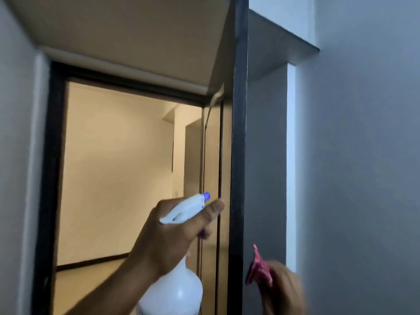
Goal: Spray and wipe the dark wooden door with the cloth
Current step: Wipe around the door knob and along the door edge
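The left hand (172, 235) clamps the bottle (175, 289), nozzle toward the door (238, 133). The blurred right hand (284, 289) grips the cloth (259, 269) beside it

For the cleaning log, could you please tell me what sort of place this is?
Probably an indoor doorway in a home or flat: a dark wooden door stands open, a dark door frame opens onto a cream-walled room, and grey painted walls flank it.
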